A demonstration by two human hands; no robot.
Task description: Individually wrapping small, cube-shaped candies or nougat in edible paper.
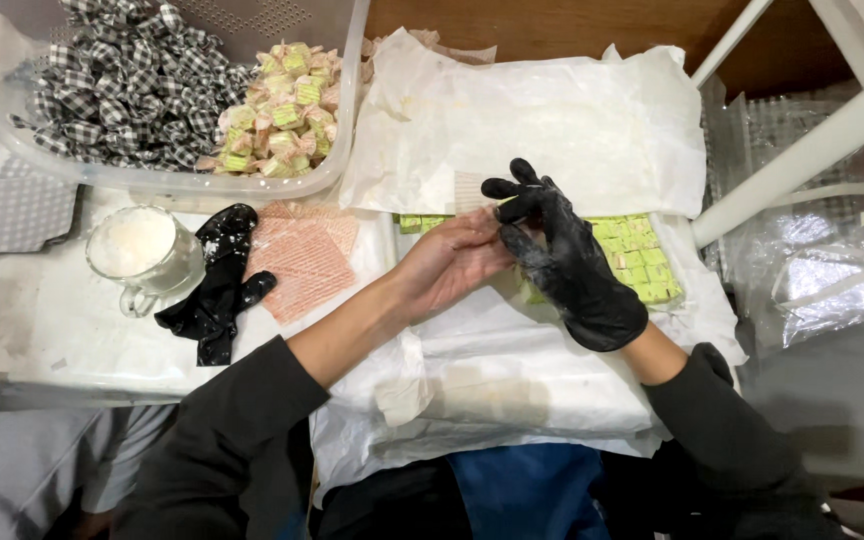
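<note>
Meeting over the green candy squares (pixel 642 262), both hands touched fingertips.
The bare left hand (pixel 449 262) lay loosely open; the black-gloved right hand (pixel 562 255) pinched its fingers together, contents unclear, just right of the spare black glove (pixel 217 285).

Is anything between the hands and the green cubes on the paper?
Nothing visible. The gloved right hand lies directly over the green cubes, the bare left hand touches its fingers, and only white paper surrounds them.
</note>
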